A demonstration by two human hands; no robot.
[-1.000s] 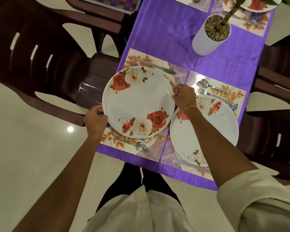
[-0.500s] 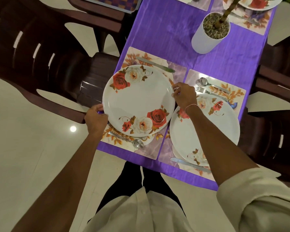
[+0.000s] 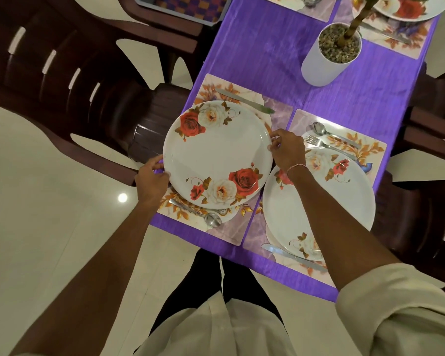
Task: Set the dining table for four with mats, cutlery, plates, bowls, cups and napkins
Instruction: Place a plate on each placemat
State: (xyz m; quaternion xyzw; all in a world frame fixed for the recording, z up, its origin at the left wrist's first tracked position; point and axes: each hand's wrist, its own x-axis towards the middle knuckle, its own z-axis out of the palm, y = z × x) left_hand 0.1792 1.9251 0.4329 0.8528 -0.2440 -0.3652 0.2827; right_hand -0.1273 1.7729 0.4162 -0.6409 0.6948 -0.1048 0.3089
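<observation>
A white plate with red and cream roses (image 3: 217, 154) is over the near left floral mat (image 3: 280, 114). My left hand (image 3: 150, 179) grips its left rim and my right hand (image 3: 287, 149) pinches its right rim. A knife (image 3: 244, 100) lies on that mat beyond the plate, and a spoon (image 3: 208, 217) pokes out from under its near edge. A second rose plate (image 3: 319, 209) sits on the right mat (image 3: 368, 145), with a fork (image 3: 326, 146) and spoon (image 3: 330, 132) beyond it and a knife (image 3: 290, 256) on its near side.
A white pot with pebbles and a plant stem (image 3: 330, 56) stands mid-table on the purple cloth (image 3: 257, 47). More mats and a third plate (image 3: 409, 7) lie at the far end. Dark wooden chairs (image 3: 88, 80) flank the table on both sides.
The plate in my hands has barely shifted, settling slightly towards the mat. Both hands keep their hold on the rim.
</observation>
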